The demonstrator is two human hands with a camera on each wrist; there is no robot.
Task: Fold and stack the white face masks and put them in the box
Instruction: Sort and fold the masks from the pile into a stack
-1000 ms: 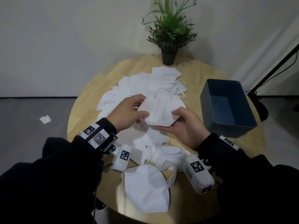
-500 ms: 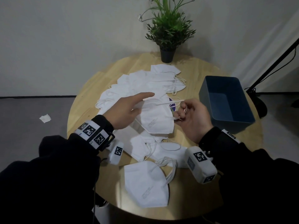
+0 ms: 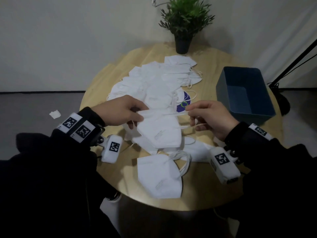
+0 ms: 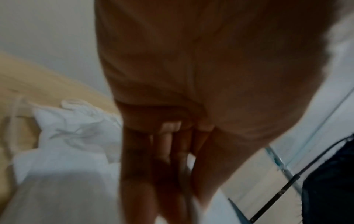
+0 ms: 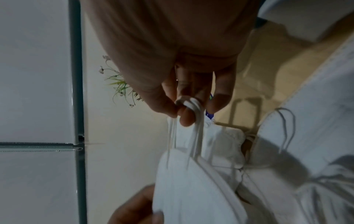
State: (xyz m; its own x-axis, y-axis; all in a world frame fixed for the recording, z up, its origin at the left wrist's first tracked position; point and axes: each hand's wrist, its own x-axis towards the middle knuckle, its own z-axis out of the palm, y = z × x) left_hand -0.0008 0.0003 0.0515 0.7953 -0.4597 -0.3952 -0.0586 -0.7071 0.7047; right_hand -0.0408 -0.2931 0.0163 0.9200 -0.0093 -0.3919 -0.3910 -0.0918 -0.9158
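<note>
Two hands stretched one folded mask above the table, at centre.

The mask point(image 3: 159, 129) hung flat, long axis 9 to 3, folded edge pointing to 6. The left hand point(image 3: 118, 111) pinched its 9 o'clock corner; the right hand point(image 3: 211, 117) pinched both ear loops point(image 5: 191, 115) between thumb and fingertips. One more mask point(image 3: 159, 176) lay alone at 6; the pile point(image 3: 154, 83) toward 12 overlapped too much to count. One box point(image 3: 267, 107) sat at 3, one plant point(image 3: 184, 23) at 12.
</note>
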